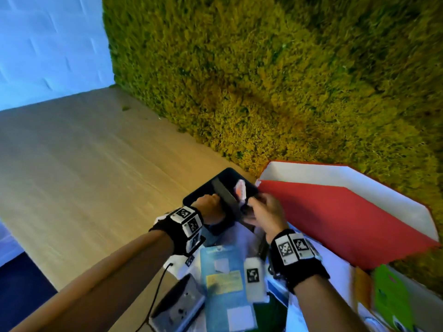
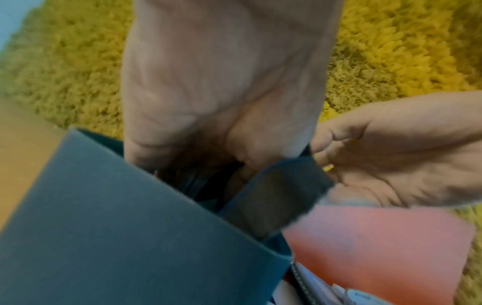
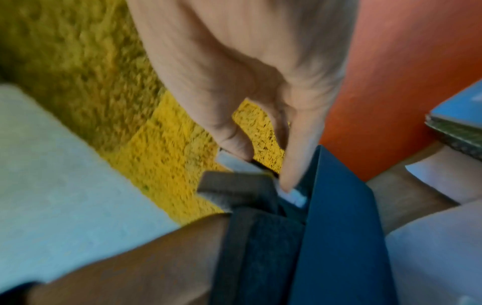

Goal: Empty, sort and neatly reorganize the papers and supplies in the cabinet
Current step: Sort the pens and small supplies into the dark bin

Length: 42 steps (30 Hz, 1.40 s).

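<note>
A dark blue folder (image 1: pixel 203 188) stands tilted on the wooden cabinet top, held between both hands. My left hand (image 1: pixel 208 208) grips its left side; in the left wrist view its fingers (image 2: pixel 208 134) curl down inside the folder (image 2: pixel 117 227) and their tips are hidden. My right hand (image 1: pixel 266 212) pinches a dark flap (image 1: pixel 226 200) at the folder's opening, and the flap (image 2: pixel 274 196) sits against that hand (image 2: pixel 404 154). A pink-and-white item (image 1: pixel 241 191) pokes out of the folder. In the blurred right wrist view, fingertips (image 3: pixel 287 185) pinch at the folder's edge (image 3: pixel 339 227).
A red box (image 1: pixel 335 212) with a white inside leans against the moss wall (image 1: pixel 263 80) on the right. Below my wrists lie a light blue booklet (image 1: pixel 223 283), a silver desk tool (image 1: pixel 177 305) and a green sheet (image 1: pixel 390 295). Bare wooden top (image 1: pixel 84 176) extends left.
</note>
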Available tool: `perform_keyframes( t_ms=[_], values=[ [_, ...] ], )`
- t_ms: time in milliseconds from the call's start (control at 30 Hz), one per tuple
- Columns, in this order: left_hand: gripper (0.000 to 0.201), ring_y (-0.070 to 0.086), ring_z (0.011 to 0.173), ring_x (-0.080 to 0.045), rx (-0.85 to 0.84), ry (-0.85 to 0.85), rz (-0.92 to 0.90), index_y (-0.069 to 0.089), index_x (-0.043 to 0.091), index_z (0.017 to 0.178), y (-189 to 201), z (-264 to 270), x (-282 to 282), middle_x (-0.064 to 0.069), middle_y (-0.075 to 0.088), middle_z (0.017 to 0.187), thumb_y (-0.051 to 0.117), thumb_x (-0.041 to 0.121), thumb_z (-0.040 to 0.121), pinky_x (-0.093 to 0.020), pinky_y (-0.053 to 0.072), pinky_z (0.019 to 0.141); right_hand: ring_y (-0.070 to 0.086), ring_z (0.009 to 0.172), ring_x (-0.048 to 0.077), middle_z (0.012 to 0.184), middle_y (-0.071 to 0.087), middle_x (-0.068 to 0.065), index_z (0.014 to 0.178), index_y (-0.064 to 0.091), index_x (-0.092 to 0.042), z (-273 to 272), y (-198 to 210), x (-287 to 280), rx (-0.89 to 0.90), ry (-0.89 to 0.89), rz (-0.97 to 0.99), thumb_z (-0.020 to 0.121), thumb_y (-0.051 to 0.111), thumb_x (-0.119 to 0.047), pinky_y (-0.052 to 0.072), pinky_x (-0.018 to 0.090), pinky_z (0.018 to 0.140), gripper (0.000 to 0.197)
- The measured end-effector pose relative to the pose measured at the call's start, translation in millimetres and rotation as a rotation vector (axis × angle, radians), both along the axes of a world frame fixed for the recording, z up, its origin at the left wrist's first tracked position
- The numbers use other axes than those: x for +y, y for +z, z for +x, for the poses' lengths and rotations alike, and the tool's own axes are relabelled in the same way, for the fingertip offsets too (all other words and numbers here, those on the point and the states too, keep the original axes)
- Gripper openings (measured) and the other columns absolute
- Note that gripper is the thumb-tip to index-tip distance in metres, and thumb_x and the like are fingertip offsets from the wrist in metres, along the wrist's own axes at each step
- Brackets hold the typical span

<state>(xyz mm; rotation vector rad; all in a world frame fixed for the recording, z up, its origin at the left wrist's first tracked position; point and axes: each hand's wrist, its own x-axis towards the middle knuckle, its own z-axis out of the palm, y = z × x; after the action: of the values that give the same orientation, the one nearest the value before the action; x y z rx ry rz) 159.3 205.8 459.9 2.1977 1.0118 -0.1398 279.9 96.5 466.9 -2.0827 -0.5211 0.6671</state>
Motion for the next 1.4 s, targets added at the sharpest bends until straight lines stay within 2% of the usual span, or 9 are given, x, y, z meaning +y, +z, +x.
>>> perform_keyframes(
  t_ms=[133, 267, 400, 600, 733, 867, 1033, 1200, 1400],
  values=[
    [0.038, 0.051, 0.124, -0.037, -0.037, -0.062, -0.093, 0.044, -0.006, 0.135, -5, 3, -3, -0.025, 0.049, 0.138, 0.031, 0.013, 0.105, -0.040, 0.038, 0.095, 0.066, 0.097, 0.027, 0.094, 0.072, -0.002, 0.102, 0.059, -0.036, -15, -2, 19, -0.133, 0.112, -0.140, 0.068, 0.061, -0.037, 0.052, 0.047, 0.087, 0.034],
    [0.038, 0.053, 0.124, -0.036, -0.014, -0.094, -0.079, 0.043, -0.002, 0.136, -6, 7, 8, -0.023, 0.053, 0.137, 0.038, 0.018, 0.103, -0.037, 0.039, 0.096, 0.064, 0.101, 0.027, 0.104, 0.071, 0.007, 0.115, 0.063, -0.018, -20, -2, 27, -0.234, 0.184, -0.242, 0.082, 0.064, -0.021, 0.049, 0.035, 0.086, 0.033],
    [0.037, 0.051, 0.127, -0.034, 0.073, -0.236, -0.042, 0.051, -0.003, 0.133, -9, 8, 17, -0.022, 0.051, 0.139, 0.038, 0.015, 0.103, -0.035, 0.039, 0.099, 0.064, 0.103, 0.029, 0.105, 0.071, 0.009, 0.109, 0.063, -0.017, -18, -9, 33, -0.357, 0.244, -0.286, 0.080, 0.070, -0.029, 0.050, 0.037, 0.084, 0.032],
    [0.039, 0.050, 0.128, -0.033, 0.137, -0.247, 0.100, 0.051, 0.004, 0.134, -11, 5, 25, -0.018, 0.051, 0.139, 0.048, 0.021, 0.099, -0.036, 0.043, 0.098, 0.059, 0.106, 0.034, 0.113, 0.066, 0.013, 0.116, 0.059, -0.018, -17, -1, 48, -0.643, 0.275, -0.398, 0.086, 0.062, -0.034, 0.046, 0.036, 0.082, 0.034],
    [0.040, 0.052, 0.127, -0.033, 0.170, -0.225, 0.124, 0.053, 0.006, 0.133, -18, 3, 26, -0.016, 0.052, 0.138, 0.053, 0.014, 0.094, -0.039, 0.047, 0.096, 0.059, 0.100, 0.035, 0.104, 0.065, 0.013, 0.104, 0.060, -0.015, -8, 15, 57, -0.774, 0.068, -0.269, 0.084, 0.059, -0.034, 0.046, 0.039, 0.078, 0.028],
    [0.037, 0.055, 0.123, -0.033, 0.176, -0.263, 0.093, 0.057, 0.006, 0.129, -23, 6, 25, -0.014, 0.055, 0.134, 0.052, 0.007, 0.093, -0.039, 0.048, 0.093, 0.045, 0.108, 0.033, 0.107, 0.052, 0.011, 0.102, 0.063, -0.013, 8, 16, 79, -0.865, 0.179, -0.282, 0.082, 0.061, -0.032, 0.037, 0.040, 0.094, 0.028],
    [0.040, 0.055, 0.120, -0.034, 0.138, -0.269, 0.061, 0.052, 0.007, 0.128, -30, 5, 30, -0.014, 0.055, 0.131, 0.057, 0.002, 0.089, -0.040, 0.049, 0.090, 0.043, 0.120, 0.034, 0.126, 0.050, 0.013, 0.124, 0.052, -0.021, 9, -13, 101, -0.677, 0.255, -0.279, 0.087, 0.059, -0.022, 0.036, 0.042, 0.102, 0.037],
    [0.052, 0.052, 0.124, -0.035, 0.144, -0.289, 0.064, 0.040, 0.014, 0.138, -33, 5, 29, -0.013, 0.051, 0.133, 0.058, 0.007, 0.089, -0.042, 0.048, 0.095, 0.047, 0.120, 0.028, 0.125, 0.054, 0.009, 0.124, 0.054, -0.018, 18, -15, 92, -0.604, 0.254, -0.136, 0.085, 0.065, -0.010, 0.036, 0.034, 0.099, 0.041],
    [0.049, 0.055, 0.121, -0.035, 0.125, -0.332, 0.080, 0.042, 0.014, 0.136, -38, 8, 29, -0.014, 0.054, 0.131, 0.058, 0.011, 0.090, -0.043, 0.049, 0.094, 0.055, 0.107, 0.021, 0.116, 0.047, -0.002, 0.118, 0.051, -0.022, 16, -4, 63, -0.804, 0.365, 0.219, 0.080, 0.066, -0.002, 0.042, 0.027, 0.091, 0.047]
  ],
)
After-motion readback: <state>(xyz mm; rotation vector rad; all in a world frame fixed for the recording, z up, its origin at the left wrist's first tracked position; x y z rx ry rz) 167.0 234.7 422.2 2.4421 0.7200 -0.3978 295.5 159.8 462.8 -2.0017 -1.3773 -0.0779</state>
